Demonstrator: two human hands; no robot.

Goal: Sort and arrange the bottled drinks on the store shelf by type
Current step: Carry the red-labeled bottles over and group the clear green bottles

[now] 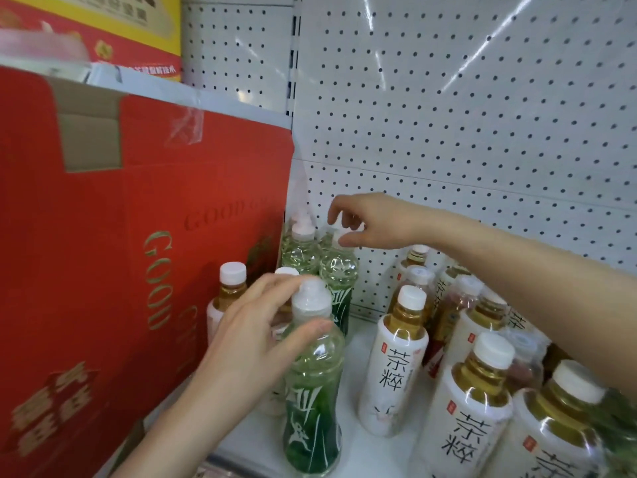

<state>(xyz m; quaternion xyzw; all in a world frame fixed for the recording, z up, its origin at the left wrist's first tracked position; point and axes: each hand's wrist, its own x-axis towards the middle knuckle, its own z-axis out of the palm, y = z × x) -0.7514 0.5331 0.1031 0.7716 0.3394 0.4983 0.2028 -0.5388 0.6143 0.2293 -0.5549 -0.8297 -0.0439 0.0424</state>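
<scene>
The bottled drinks were found standing upright on a white shelf (358,343) backed by a white perforated panel (448,132). A clear plastic bottle with a green wrap (312,401), waisted in shape and capped in translucent white, was observed at the front. The left hand (248,343) was laid against its neck and shoulder, thumb across the front and fingers (272,288) spread behind the cap; whether the bottle was firmly clamped could not be told.

Further back, a second green-wrapped bottle (339,277) was noted, with a third green-wrapped bottle (299,250) just beside it against the carton. The right hand (365,220) was held over the second bottle's cap, thumb and forefinger curved around it and slightly apart; contact could not be confirmed.

To the right, a group of tea bottles with white labels (393,370) was recorded, amber liquid visible at the necks, opaque white caps, black characters printed on glossy sleeves. Behind them, red-labelled bottles (448,315) were partly hidden. One pale-labelled tea bottle (231,291) was seen to the left, partly covered by the left hand.

The left side of the shelf was occupied by a large red cardboard carton (138,253) with gold lettering and loose clear tape. Above it, a yellow and red box (113,32) was noted on the upper shelf.
</scene>
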